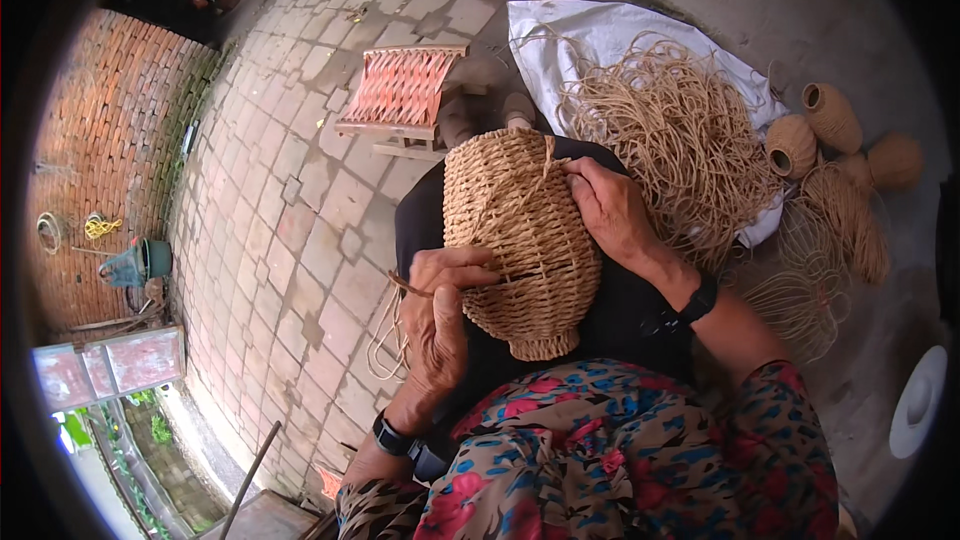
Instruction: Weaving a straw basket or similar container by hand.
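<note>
A tan woven cord basket (520, 220) lies tilted across my lap, its narrow base toward me. A strand crosses its weave, with a twisted end at the far right rim. My right hand (615, 208) grips the basket's right side near that rim, thumb and fingers closed on it. At the near left side, my left hand (437, 315) is closed, fingertips against the weave beside a dark gap. A cord strand (408, 286) passes through its fingers, and thin loops hang down to the left of the wrist. The fingertips at the gap are partly hidden.
A heap of loose cord (680, 130) lies on a white sack (545, 45) at the far right. Several small woven vessels (830, 118) and wire frames (800, 285) stand beside it. A low stool (402, 90) with a woven red seat is ahead on the paving.
</note>
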The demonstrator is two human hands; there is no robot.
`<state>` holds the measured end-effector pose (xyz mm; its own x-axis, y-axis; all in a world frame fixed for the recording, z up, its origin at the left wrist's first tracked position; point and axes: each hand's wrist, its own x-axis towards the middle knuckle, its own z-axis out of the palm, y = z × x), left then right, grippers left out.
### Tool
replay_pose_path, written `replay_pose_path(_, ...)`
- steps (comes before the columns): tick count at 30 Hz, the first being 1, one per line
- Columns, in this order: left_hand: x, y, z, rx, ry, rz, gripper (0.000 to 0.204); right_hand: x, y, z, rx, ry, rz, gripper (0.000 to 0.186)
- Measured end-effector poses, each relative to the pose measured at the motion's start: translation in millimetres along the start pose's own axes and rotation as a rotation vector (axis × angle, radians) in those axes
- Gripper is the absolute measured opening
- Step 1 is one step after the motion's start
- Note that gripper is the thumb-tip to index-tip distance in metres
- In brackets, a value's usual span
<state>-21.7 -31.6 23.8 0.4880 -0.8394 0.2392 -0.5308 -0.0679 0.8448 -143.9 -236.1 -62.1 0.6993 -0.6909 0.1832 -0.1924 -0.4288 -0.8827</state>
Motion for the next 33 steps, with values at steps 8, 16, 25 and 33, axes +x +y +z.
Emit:
replay_pose_path(8,11,-22,10,-0.747,0.425,-0.256,0.049,-8,-31,-6,0.033,0.075,0.039,0.013)
replay_pose_path(16,7,-42,22,-0.454,0.501,-0.241,0.048,-4,-26,-9,0.102,0.024,0.065,0.02)
replay_pose_path(25,15,-50,11,-0.493,0.535,-0.258,0.049,-20,-32,-35,0.368,-0.212,-0.247,0.013)
replay_pose_path(33,13,-59,3,-0.653,0.542,-0.28,0.046,-36,-25,-34,0.518,-0.358,-0.124,0.022)
